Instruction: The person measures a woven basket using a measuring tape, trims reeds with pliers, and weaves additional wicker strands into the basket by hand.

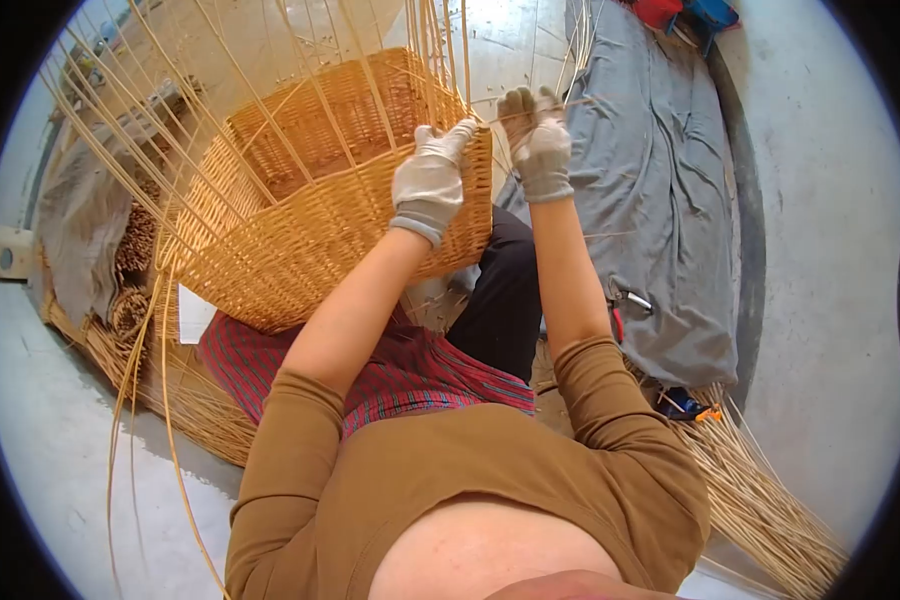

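Note:
A large woven wicker basket (310, 240) rests tilted over my lap, with long upright stakes rising from its rim. My left hand (434, 172), in a pale glove, is closed at the basket's near right corner, its fingertips pinching the rim and a stake there. Just to the right, beyond the corner, my right hand (538, 140) is raised in a glove with darker fingertips. Its fingers are curled around a thin strand that runs from the corner. Several long loose strands hang down from the basket's left corner.
Grey cloth (650, 180) covers a long pile at right, with red-handled pliers (617, 325) on its near end. Cane bundles (760, 490) lie at lower right. More bundled canes (135, 240) stand at left beside grey cloth. A striped cloth (420, 370) covers my lap.

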A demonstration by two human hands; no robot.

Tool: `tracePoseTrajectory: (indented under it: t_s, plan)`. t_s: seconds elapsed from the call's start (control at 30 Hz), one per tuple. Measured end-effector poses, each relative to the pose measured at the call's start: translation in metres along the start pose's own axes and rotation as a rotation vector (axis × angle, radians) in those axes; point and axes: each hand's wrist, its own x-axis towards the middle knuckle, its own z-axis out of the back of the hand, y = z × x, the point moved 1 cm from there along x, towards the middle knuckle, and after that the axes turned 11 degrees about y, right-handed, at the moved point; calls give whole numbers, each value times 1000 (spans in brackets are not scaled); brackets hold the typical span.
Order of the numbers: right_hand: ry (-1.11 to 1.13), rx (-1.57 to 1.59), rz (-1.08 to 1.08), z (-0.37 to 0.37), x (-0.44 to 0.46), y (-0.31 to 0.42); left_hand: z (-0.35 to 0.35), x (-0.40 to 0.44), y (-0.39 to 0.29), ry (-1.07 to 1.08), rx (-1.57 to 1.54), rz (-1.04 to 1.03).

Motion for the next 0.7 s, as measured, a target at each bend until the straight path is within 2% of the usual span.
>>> tracePoseTrajectory:
  t_s: [0.07, 0.1, 0.13, 0.2, 0.23, 0.27, 0.33, 0.43, 0.47, 0.5, 0.53, 0.57, 0.6, 0.63, 0.67, 0.7]
  plan:
    - [27, 11, 47, 3, -16, 11, -8, 3, 5, -8, -268, -4]
    - [164, -140, 118, 6, -23, 14, 11, -10, -9, -23, -82, -28]
    - [304, -294, 190, 7, -31, 17, 17, -18, -16, -13, -74, -36]
    - [405, -676, 277, -24, -71, 12, 27, -21, -24, -4, 147, -2]
    - [465, -839, 280, -33, -88, 3, 30, -22, -31, 9, 167, 46]
    - [539, -1029, 435, -42, -98, -10, 28, -19, -35, 7, 169, 45]
    - [604, -1221, 588, -50, -113, -25, 21, -15, -38, -108, 119, 87]
    - [846, -1145, 357, -60, -121, -32, -5, -4, -5, -283, -830, -233]
    - [817, -1285, 427, -47, -97, -17, 4, -5, -5, -129, -1535, -253]
    - [609, -1304, 300, -56, -85, 4, 16, -19, -7, -279, -1232, -221]
    - [508, -1308, 239, -56, -73, 15, 21, -24, -2, -288, -1230, -228]
    - [407, -1306, 176, -56, -62, 26, 27, -29, 10, -278, -1324, -131]
    - [442, -1489, 85, -44, -50, 24, 35, -34, 20, -265, -1415, -30]
    - [479, -1673, -2, -35, -37, 20, 45, -33, 29, -214, -1352, 44]
    - [492, -1679, 6, -38, -31, 17, 54, -24, 28, -228, -1358, 38]
    - [442, -1700, -15, -40, -29, 13, 65, -12, 25, -276, -1194, -120]
